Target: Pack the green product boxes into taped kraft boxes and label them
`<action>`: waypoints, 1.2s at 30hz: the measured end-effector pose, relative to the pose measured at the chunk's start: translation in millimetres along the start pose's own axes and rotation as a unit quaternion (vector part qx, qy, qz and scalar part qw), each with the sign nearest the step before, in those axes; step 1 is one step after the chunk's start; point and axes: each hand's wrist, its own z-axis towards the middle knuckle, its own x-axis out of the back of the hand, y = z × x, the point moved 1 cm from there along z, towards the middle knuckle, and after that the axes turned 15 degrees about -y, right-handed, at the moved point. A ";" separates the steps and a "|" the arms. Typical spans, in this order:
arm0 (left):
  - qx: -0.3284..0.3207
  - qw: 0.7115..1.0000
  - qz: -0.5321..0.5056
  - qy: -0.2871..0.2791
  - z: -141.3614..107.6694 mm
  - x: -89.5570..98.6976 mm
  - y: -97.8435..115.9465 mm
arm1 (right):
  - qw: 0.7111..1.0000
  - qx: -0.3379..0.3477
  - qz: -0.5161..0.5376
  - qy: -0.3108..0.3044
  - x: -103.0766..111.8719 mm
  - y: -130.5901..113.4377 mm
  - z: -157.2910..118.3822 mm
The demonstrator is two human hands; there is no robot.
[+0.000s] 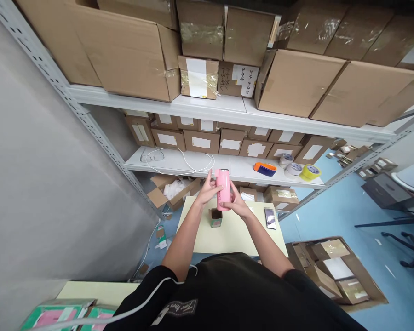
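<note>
Between both hands I hold a pink tumbler (223, 186) upright above a pale yellow table. My left hand (207, 189) grips its left side, with the thumb across the front. On the right side and near the bottom, my right hand (237, 204) is closed round it. A small open green and brown box (215, 218) stands on the table (203, 239) just below the tumbler, to its left. A phone (270, 218) lies on the table's right side.
Metal shelving (200, 106) full of cardboard boxes rises in front. Its lower shelf holds a white cable (186, 161), an orange and blue roll (265, 168) and tape rolls (310, 172). A large carton (376, 289) of boxes sits on the floor at right; a grey wall (55, 184) stands left.
</note>
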 end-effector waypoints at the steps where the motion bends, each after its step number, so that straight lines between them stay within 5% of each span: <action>1: -0.007 1.000 0.026 0.009 -0.7 0.4 1.8 | 1.000 -0.001 -0.016 0.024 -1.5 0.3 1.6; 4: -0.011 0.992 0.110 0.054 -0.9 3.8 7.4 | 0.995 -0.005 -0.066 0.072 -7.7 3.6 6.4; 6: -0.010 0.990 0.123 0.062 -0.3 7.6 9.1 | 0.996 0.005 -0.071 0.049 -11.8 6.6 9.1; 11: -0.016 1.000 0.021 0.006 -0.7 18.6 -0.9 | 0.999 -0.004 -0.035 -0.001 -15.4 12.8 14.5; 17: -0.024 0.995 0.072 0.057 -0.3 26.9 -17.2 | 0.983 -0.029 -0.135 0.117 -20.0 22.4 18.1; 23: 0.010 1.000 0.021 0.009 -2.0 35.7 -22.8 | 0.997 -0.043 -0.058 0.012 -23.5 36.0 20.9; 29: 0.024 0.998 0.057 0.009 0.9 39.9 -21.6 | 0.973 -0.060 -0.173 0.138 -19.5 38.7 23.3; 33: 0.006 1.000 0.004 -0.008 9.4 41.8 -19.4 | 0.993 -0.044 -0.100 0.041 -16.6 33.5 25.3; 36: 0.000 1.000 -0.012 0.002 15.3 41.6 -21.0 | 0.989 -0.051 -0.115 0.073 -12.8 28.8 25.6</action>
